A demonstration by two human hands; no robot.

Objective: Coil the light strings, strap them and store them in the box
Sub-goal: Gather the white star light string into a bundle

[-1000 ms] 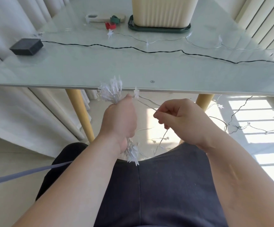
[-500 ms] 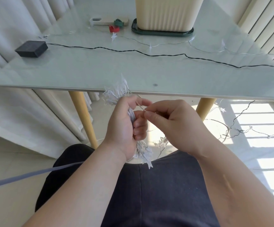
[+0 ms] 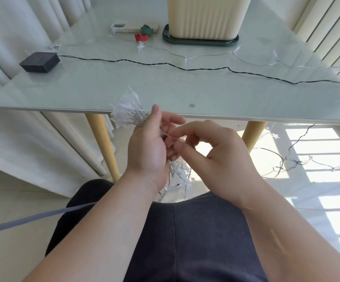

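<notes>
Shows a pale glass bench [image 3: 165, 88] on wooden legs across the upper view. Carries, at its far side, a ribbed cream box [image 3: 203, 17] upright on a dark green tray [image 3: 200, 42]. Carries also a black wire [image 3: 185, 68] from left to right, with a clear light string [image 3: 205, 55] with star lamps beyond it. Shows more loose string [image 3: 287, 159] on the sunlit floor at right.

Below the near bench edge, above the lap:
- Left hand [image 3: 146, 151]: grip clamped round a coiled bundle of star lights [image 3: 128, 110], stars fanning out above and below the fist.
- Right hand [image 3: 213, 155]: grip pinched together on a thin strand [image 3: 175, 138] leading into the bundle, just beside the left fingers.

Near the left bench edge, a small black case [image 3: 39, 62] joined to the black wire. Left of the box, a green strap [image 3: 147, 30] and a red strap [image 3: 140, 37], just beside each other.
</notes>
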